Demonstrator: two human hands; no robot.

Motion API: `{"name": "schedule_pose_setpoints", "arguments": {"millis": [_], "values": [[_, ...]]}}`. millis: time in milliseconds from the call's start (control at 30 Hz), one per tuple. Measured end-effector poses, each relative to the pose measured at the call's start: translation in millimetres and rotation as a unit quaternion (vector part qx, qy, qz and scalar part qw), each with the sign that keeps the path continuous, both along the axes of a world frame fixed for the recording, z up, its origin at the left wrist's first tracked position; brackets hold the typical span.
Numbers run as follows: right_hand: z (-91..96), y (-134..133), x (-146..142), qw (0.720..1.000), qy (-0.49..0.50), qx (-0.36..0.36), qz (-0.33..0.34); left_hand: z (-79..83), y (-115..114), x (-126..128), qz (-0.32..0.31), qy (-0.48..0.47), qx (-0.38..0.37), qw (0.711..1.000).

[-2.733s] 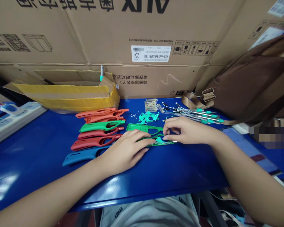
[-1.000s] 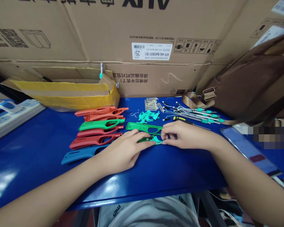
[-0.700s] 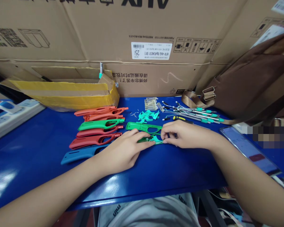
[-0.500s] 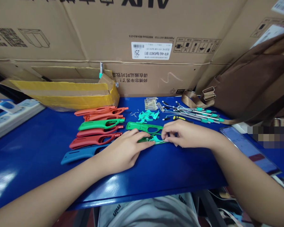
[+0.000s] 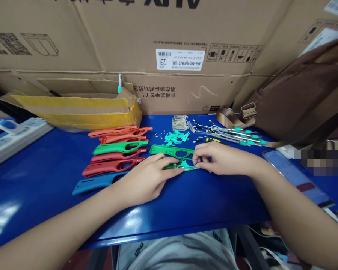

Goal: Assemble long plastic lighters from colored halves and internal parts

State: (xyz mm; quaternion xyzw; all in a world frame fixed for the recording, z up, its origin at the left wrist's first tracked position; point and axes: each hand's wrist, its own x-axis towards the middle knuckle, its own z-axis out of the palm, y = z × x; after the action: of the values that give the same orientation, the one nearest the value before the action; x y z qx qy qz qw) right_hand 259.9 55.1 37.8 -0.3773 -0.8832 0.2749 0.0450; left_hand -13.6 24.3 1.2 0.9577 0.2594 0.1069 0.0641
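My left hand (image 5: 154, 174) is closed around the handle end of a green lighter shell half (image 5: 191, 168) lying on the blue table. Its thumb and forefinger press at the shell's inner parts, where a teal trigger (image 5: 184, 164) sits. Pinched fingers of my right hand (image 5: 214, 159) are at the shell's right end; thin wires seem to run there, but what the fingertips hold is partly hidden. Just behind, a second green shell half (image 5: 169, 150) lies open side up. To the left, several red, orange, green and blue lighter housings (image 5: 112, 167) are lined up.
Behind my hands lie teal triggers (image 5: 176, 138), clear fuel tanks (image 5: 179, 123), metal lighter tubes with wires (image 5: 236, 137) and a yellow-black screwdriver (image 5: 213, 140). A phone (image 5: 298, 178) is at right, a brown bag (image 5: 304, 90) behind it. A yellow-taped box (image 5: 81, 112) and power strip (image 5: 17, 138) stand left.
Both hands stay at the green shell half. The right fingers have shifted very slightly; nothing else visibly differs.
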Motion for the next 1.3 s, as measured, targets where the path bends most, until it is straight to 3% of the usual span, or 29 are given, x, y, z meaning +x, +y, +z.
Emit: {"name": "schedule_pose_setpoints", "arguments": {"millis": [700,867,1067,1167,1300], "values": [[10.6,-0.3,-0.1,0.998,-0.011,-0.034,-0.045,2.2,-2.8,1.0,0.01,0.025,0.023,0.999],[10.0,0.6,-0.6,0.992,-0.039,-0.089,-0.081,1.4,-1.9,1.6,0.01,0.024,0.025,0.999],[-3.7,6.8,-0.1,0.995,0.053,0.072,-0.041,1.0,-2.1,0.3,0.018,-0.021,0.017,0.999],[-12.2,10.1,0.7,0.988,0.044,0.147,-0.026,2.3,-1.1,-0.8,0.026,-0.064,0.02,0.997],[-19.8,11.7,-0.9,0.987,-0.003,0.162,-0.015,4.3,3.8,-2.9,0.05,-0.093,0.043,0.994]]}}
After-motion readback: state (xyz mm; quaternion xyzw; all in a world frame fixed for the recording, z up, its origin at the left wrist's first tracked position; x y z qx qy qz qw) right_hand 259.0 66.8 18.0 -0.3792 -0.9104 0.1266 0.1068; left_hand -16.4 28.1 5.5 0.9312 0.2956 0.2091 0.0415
